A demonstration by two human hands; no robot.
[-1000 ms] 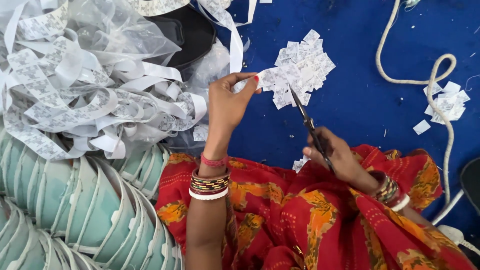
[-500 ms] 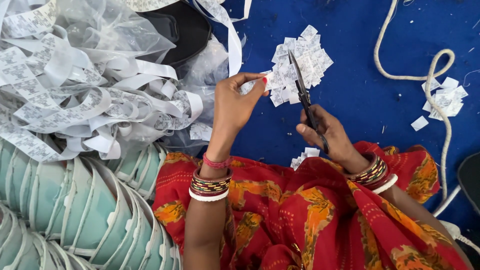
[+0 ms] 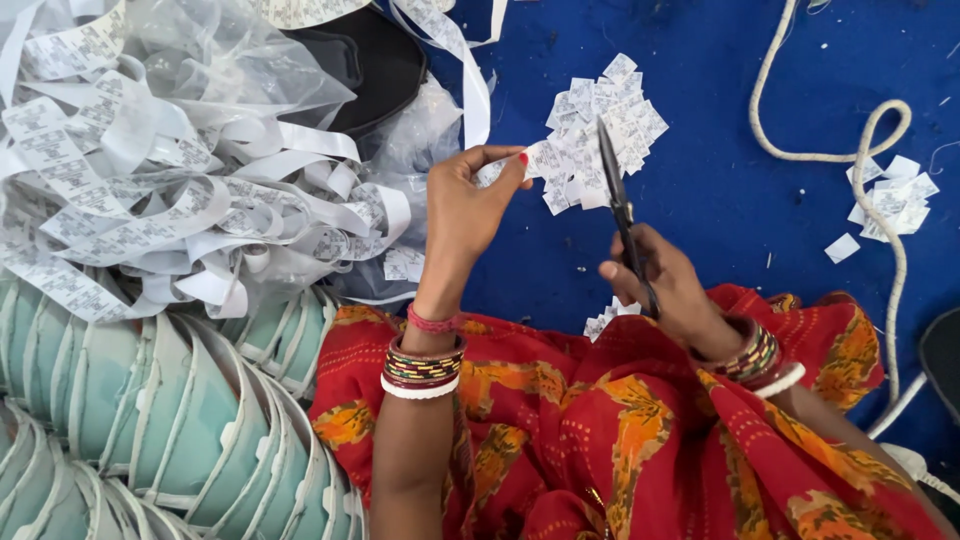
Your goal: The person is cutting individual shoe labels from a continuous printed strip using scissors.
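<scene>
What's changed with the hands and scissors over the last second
The right hand swung the scissors from a leftward slant to nearly upright, tips now beside the strip end pinched by the left hand. That hand kept its grip on the strip. The cut pieces and the rope stayed put.

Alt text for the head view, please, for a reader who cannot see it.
The right hand holds scissors to a white printed strip pinched in the left hand, above cut labels on blue cloth. Tangled strips lie left.
</scene>
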